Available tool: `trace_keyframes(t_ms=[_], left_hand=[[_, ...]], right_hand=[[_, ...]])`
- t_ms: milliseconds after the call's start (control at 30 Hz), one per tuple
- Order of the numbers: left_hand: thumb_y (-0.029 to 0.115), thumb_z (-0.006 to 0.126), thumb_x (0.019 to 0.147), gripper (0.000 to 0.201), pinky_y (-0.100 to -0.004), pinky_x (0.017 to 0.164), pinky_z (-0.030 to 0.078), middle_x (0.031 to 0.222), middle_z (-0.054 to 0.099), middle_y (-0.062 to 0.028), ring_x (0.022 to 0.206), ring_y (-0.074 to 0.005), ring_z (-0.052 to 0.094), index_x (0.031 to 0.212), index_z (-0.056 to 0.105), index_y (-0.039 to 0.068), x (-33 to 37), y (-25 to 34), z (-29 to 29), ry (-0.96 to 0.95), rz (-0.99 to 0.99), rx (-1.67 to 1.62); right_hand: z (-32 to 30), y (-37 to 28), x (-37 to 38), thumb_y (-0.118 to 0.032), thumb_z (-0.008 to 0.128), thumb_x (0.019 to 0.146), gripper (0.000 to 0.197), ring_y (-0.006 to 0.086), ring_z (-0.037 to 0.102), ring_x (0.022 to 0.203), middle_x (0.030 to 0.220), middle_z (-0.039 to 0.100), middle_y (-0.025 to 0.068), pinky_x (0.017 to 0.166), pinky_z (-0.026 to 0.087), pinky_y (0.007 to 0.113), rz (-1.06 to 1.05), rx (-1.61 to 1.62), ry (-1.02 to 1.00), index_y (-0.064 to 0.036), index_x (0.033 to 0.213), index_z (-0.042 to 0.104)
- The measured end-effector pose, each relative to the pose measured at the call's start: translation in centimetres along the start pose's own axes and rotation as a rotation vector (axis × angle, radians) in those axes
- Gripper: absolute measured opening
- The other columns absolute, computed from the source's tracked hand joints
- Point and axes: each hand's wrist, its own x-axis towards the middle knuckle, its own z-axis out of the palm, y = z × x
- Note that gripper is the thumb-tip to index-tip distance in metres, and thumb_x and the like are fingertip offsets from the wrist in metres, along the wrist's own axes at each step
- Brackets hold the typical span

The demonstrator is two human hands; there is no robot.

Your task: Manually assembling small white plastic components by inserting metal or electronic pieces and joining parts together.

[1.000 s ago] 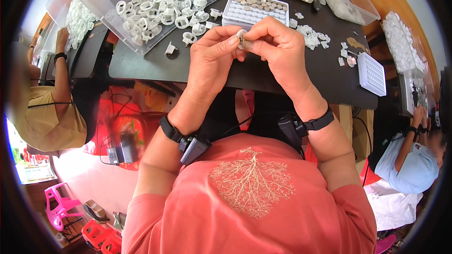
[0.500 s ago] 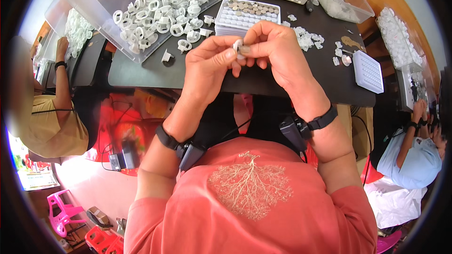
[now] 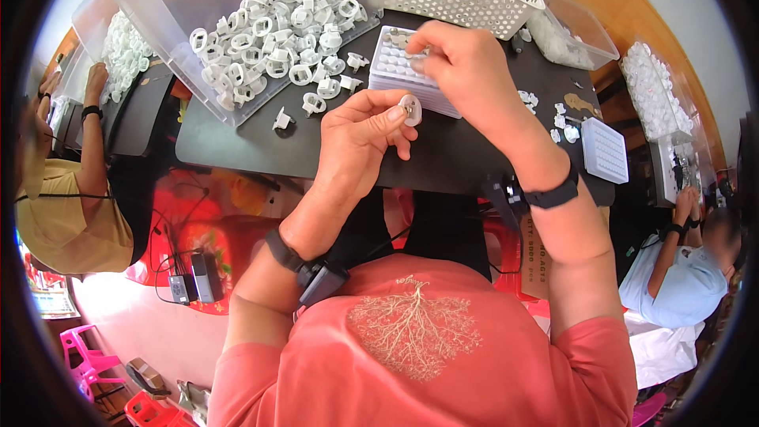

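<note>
My left hand (image 3: 360, 138) pinches a small white plastic part (image 3: 413, 116) with a round face, holding it above the table's near side. My right hand (image 3: 474, 71) reaches over a stack of white trays (image 3: 427, 92) with round pockets. Its thumb and fingers are drawn together at the top tray, and what lies between them is blurred. Small silver discs (image 3: 399, 38) sit along that tray's far side, partly covered by my right hand. Several loose white plastic holders (image 3: 314, 103) stand on the table left of the trays.
A clear bin (image 3: 229, 116) heaped with white holders stands at the left. Behind the trays is a white perforated basket (image 3: 466, 1), beside a clear box (image 3: 589, 51). On the right lie small white pieces (image 3: 560, 121) and another pocketed tray (image 3: 605, 150). Co-workers sit on both sides.
My right hand has left the white part and moved forward over the trays. My left hand keeps the part, which now shows its round face. The view has shifted slightly.
</note>
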Motion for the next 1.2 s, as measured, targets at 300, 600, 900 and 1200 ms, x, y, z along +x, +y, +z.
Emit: trace_keyframes(t_ms=[300,600,900,1200], left_hand=[[0.016,0.062,0.098,0.030,-0.0320,0.062,0.051,0.101,0.068,-0.0186,0.081,-0.0224,0.067,0.117,0.061,-0.007,0.2,0.3,-0.7,-0.012,-0.053,-0.090],[0.014,0.062,0.098,0.030,-0.0327,0.063,0.051,0.101,0.068,-0.0181,0.082,-0.0231,0.066,0.118,0.060,-0.008,0.5,0.0,-1.1,-0.031,-0.042,-0.157],[0.017,0.060,0.099,0.034,-0.0321,0.063,0.050,0.102,0.067,-0.0192,0.083,-0.0229,0.065,0.121,0.057,-0.008,0.4,-0.1,-1.0,-0.031,-0.034,-0.118],[0.012,0.061,0.099,0.026,-0.0336,0.065,0.052,0.102,0.067,-0.0171,0.083,-0.0237,0.066,0.115,0.059,-0.008,0.5,-0.1,-1.2,-0.041,-0.026,-0.186]], right_hand=[[1.7,1.5,2.6,-0.007,0.059,0.080,0.013,0.0319,0.070,0.081,0.084,0.071,0.0127,0.069,0.054,0.044,-0.168,-0.566,-0.036,-0.0070,0.083,0.071],[2.0,2.0,2.5,-0.005,0.062,0.075,0.010,0.0354,0.071,0.080,0.082,0.070,0.0178,0.070,0.056,0.046,-0.178,-0.610,-0.014,-0.0012,0.080,0.070],[1.4,1.7,1.7,-0.003,0.061,0.077,0.011,0.0355,0.070,0.081,0.085,0.069,0.0174,0.070,0.055,0.045,-0.168,-0.569,0.043,-0.0010,0.085,0.068],[3.3,-0.1,-3.6,0.001,0.061,0.078,0.007,0.0313,0.066,0.068,0.081,0.064,0.0115,0.060,0.052,0.039,-0.191,0.057,0.237,-0.0037,0.083,0.062]])
